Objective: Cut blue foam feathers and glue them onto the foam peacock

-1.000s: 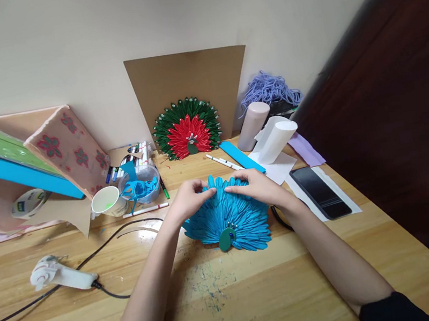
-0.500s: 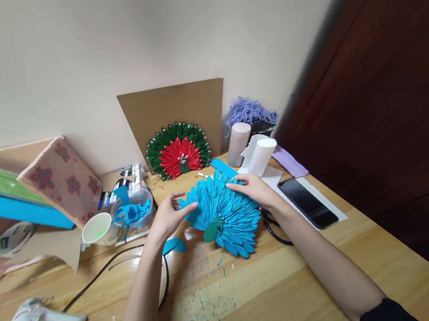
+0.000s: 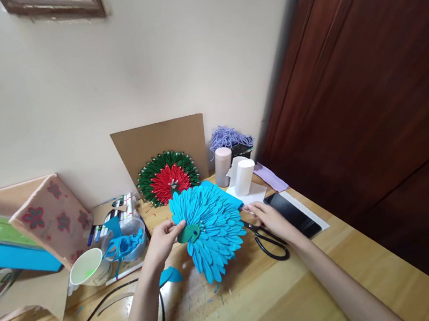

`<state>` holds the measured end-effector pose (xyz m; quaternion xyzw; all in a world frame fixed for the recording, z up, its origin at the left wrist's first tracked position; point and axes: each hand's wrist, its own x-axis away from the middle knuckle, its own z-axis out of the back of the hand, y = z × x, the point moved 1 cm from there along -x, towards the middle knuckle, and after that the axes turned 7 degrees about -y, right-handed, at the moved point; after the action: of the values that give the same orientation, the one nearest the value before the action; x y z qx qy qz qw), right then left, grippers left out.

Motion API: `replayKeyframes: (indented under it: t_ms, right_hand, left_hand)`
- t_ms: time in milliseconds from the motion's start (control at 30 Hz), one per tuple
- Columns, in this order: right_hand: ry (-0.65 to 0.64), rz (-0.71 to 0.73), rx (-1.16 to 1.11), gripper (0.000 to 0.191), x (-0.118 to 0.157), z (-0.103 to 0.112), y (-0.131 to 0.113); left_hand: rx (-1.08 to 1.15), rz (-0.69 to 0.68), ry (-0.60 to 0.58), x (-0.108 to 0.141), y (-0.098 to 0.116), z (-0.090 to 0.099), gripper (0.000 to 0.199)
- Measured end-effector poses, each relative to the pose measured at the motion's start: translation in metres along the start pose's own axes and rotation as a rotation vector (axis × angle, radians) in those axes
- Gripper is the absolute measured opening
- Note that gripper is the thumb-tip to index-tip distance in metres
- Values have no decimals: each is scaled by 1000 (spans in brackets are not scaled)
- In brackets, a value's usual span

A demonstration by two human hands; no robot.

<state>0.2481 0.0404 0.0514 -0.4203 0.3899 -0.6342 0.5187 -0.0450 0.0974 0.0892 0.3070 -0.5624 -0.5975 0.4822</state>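
A blue peacock craft [image 3: 214, 225] with layered petal-like feathers and a green head [image 3: 188, 233] is tilted above the table. My left hand [image 3: 166, 240] pinches it by the head end, thumb in front. Off its right edge, my right hand [image 3: 266, 217] has its fingertips closed at the corner of a flat blue sheet [image 3: 226, 196]. Part of that sheet is hidden behind the feathers. Black-handled scissors [image 3: 270, 244] lie just below my right hand, their blades partly covered by the craft.
A green and red peacock craft [image 3: 172, 180] leans on cardboard [image 3: 157, 137] at the wall. Left are a paper cup [image 3: 90, 268], a tub of blue scraps [image 3: 127, 242] and a cable [image 3: 88, 316]. A phone [image 3: 293, 216] and white rolls [image 3: 245, 177] are right.
My right hand has left the feathers and taken the blue sheet's corner, drawing it nearer. My left hand has shifted to the peacock's head. The scissors are uncovered, and the view has tilted up.
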Motion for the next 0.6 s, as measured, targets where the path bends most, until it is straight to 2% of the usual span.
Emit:
replayKeyframes:
  t_ms: [67, 133, 233, 300, 367, 433, 500, 600]
  right_hand:
    - [97, -26, 308, 29, 14, 15, 23]
    - [62, -65, 506, 24, 26, 20, 41]
    - [65, -79, 697, 19, 38, 12, 48]
    - [71, -73, 722, 23, 40, 3, 44]
    - [42, -69, 625, 24, 40, -3, 39]
    - [15, -72, 411, 19, 38, -7, 35]
    - [-22, -91, 111, 18, 36, -11, 30]
    - [-190, -93, -392, 37, 35, -27, 16]
  left_hand:
    - [-39, 6, 33, 0, 0, 6, 47]
    - [-59, 21, 33, 1, 0, 10, 47]
    - [-65, 31, 18, 1, -1, 17, 48]
    - [-76, 22, 5, 1, -2, 21, 48]
    - [-97, 12, -10, 1, -2, 27, 47]
    - [-109, 13, -35, 2, -3, 34, 46]
    - [-109, 9, -68, 3, -3, 39, 45]
    - [-107, -20, -123, 4, -2, 43, 43]
